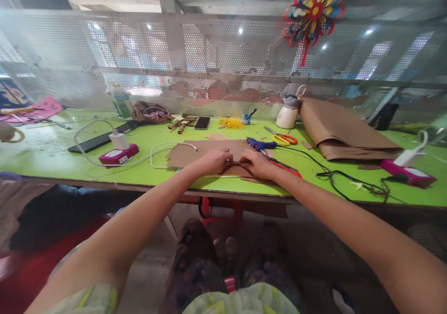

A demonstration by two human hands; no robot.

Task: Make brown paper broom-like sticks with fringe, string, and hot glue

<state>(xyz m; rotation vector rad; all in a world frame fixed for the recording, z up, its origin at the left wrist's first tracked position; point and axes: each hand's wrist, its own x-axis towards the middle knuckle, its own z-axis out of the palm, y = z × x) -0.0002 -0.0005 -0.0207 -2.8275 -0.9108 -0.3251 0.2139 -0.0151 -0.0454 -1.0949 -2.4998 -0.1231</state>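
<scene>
My left hand (pixel 215 161) and my right hand (pixel 257 165) come together over the near edge of the green table. Their fingers pinch a narrow brown paper strip (pixel 236 164) from either end; it looks folded or rolled, though the fingers cover much of it. Beneath them lies a flat brown paper sheet (pixel 183 154). A blue glue gun (pixel 261 145) rests just beyond my right hand. Beside that hand is a red-handled tool (pixel 289 168), partly hidden. Across the sheet's left part runs a white cable (pixel 171 144).
Scissors (pixel 284 139) with yellow and orange handles lie past the glue gun. A large folded brown paper stack (pixel 349 130) takes up the right side. A black cord (pixel 328 172) trails to a power adapter (pixel 408 172). A phone (pixel 202 123) and yellow strips (pixel 230 122) lie at the back.
</scene>
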